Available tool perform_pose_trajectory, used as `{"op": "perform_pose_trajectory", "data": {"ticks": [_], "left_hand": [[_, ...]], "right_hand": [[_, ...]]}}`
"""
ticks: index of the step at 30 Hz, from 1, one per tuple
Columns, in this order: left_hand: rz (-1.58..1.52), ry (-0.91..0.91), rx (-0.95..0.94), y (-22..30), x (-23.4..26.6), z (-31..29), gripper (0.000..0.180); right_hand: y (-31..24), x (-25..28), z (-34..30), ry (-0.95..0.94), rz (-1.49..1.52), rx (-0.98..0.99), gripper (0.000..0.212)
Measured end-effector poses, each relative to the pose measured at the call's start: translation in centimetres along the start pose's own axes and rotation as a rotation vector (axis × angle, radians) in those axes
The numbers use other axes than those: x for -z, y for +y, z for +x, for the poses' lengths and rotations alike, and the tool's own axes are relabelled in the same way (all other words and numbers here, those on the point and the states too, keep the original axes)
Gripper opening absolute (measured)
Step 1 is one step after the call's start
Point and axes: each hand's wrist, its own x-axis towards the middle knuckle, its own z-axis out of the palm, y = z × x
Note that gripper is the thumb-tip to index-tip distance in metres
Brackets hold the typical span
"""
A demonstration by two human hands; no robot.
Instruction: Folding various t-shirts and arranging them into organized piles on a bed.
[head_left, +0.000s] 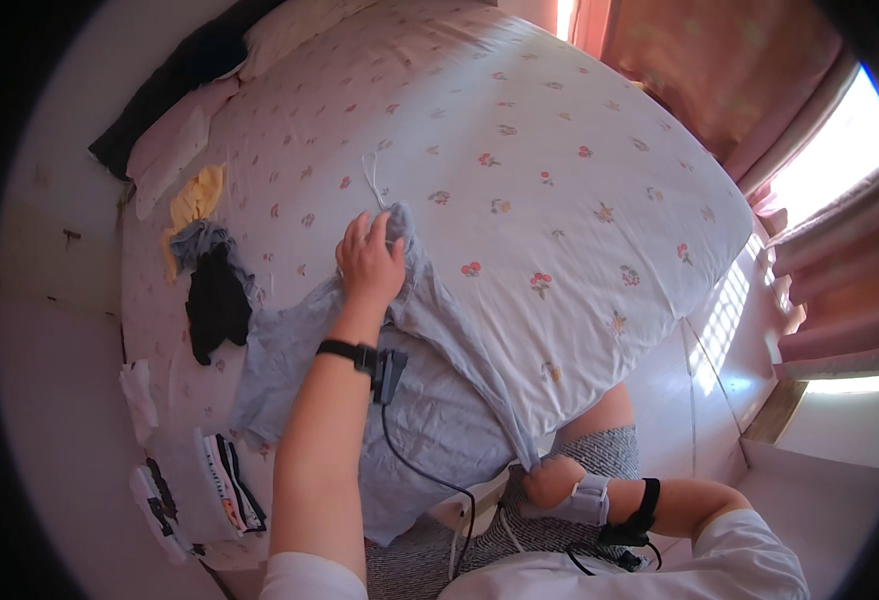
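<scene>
A light grey garment point(439, 380), wrinkled and partly spread, lies over the near side of the bed. A thin white cord point(370, 172) sticks out past its far tip; its exact kind cannot be made out. My left hand point(371, 262) rests at that far tip, fingers stretched out and slightly apart. Close to my lap, my right hand point(553, 483) is closed round the garment's near right corner, its fingers mostly hidden. Between the two hands the right edge of the cloth runs nearly straight. My left forearm covers part of the garment.
The bed point(519, 170) has a white flowered sheet. At its left lie a black cloth point(218, 305) and a yellow cloth point(197, 198). Nearer are folded clothes point(221, 485). Pink curtains point(729, 80) hang at the right. A cable point(409, 460) trails from my left wrist strap.
</scene>
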Motion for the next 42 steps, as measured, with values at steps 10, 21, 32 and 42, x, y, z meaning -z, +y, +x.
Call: {"op": "perform_pose_trajectory", "data": {"ticks": [10, 21, 32, 42], "left_hand": [[-0.013, -0.432, 0.143, -1.0, -5.8, 4.4, 0.024], [-0.296, -0.095, 0.194, -2.6, 4.4, -5.7, 0.026], [-0.245, -0.129, 0.861, -4.2, 23.0, -39.3, 0.051], [-0.859, -0.453, 0.890, -2.6, 22.9, -41.8, 0.029]], "right_hand": [[-0.1, 0.8, 0.5, -0.257, 0.098, -0.056, 0.047], [-1.9, 5.4, 1.0, -0.332, 0.153, 0.160, 0.046], [-16.0, 13.5, 21.5, 0.214, 0.017, 0.511, 0.042], [-30.2, 8.4, 38.5, -0.065, -0.497, 0.425, 0.045]]}}
